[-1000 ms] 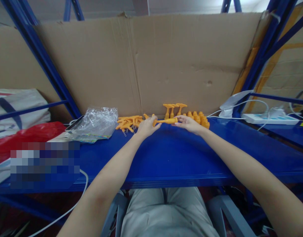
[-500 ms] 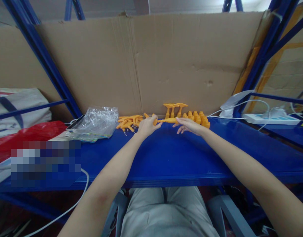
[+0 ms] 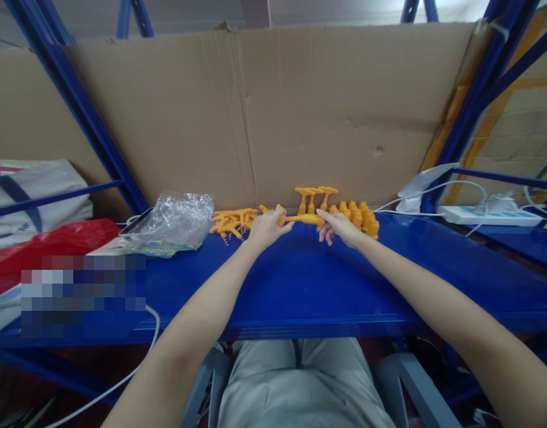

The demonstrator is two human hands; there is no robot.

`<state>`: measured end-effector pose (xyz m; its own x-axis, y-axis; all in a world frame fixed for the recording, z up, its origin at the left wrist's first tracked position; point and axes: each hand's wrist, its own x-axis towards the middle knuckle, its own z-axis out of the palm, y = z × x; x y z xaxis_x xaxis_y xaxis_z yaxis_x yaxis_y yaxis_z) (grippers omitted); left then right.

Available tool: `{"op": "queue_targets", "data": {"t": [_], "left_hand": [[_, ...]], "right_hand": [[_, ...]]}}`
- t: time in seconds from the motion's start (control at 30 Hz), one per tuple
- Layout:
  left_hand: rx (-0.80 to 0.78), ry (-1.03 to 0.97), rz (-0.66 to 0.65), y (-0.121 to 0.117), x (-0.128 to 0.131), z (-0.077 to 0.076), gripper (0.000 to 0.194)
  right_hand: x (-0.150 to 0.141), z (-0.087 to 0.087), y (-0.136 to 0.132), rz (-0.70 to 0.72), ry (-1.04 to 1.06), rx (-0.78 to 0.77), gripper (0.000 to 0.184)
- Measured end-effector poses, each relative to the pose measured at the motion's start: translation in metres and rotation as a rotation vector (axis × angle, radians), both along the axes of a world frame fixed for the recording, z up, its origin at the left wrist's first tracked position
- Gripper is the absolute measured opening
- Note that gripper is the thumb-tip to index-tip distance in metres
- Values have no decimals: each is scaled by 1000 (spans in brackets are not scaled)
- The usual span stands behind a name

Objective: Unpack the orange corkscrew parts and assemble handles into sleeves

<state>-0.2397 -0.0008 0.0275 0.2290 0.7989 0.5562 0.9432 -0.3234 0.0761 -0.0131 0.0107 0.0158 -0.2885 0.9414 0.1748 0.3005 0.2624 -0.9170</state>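
My left hand is closed around the T-shaped handle end of an orange corkscrew, held level above the blue shelf. At the corkscrew's right end, the thumb and fingers of my right hand pinch its orange sleeve. Left of my left hand lies a pile of orange T-handles with bare metal spirals showing. Behind the held piece stand several assembled orange corkscrews, handles up. Close behind my right hand is a group of orange sleeves, standing upright.
A clear plastic bag lies left of the pile, with a red bag further left. A cardboard sheet walls off the back. Blue uprights flank the shelf. At right is a white power strip with cables.
My right hand has shifted slightly left and its fingers have tightened on the sleeve end. My left hand and the corkscrew are almost unmoved.
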Motion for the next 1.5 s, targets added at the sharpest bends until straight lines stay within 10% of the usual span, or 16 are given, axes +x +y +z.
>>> {"op": "queue_targets", "data": {"t": [0.5,1.5], "left_hand": [[-89,24,62,1,-5,4,35],[-70,102,28,-1,-1,4,33]], "right_hand": [[5,-17,17,96,27,226,60],[4,-9,6,74,70,9,27]]}}
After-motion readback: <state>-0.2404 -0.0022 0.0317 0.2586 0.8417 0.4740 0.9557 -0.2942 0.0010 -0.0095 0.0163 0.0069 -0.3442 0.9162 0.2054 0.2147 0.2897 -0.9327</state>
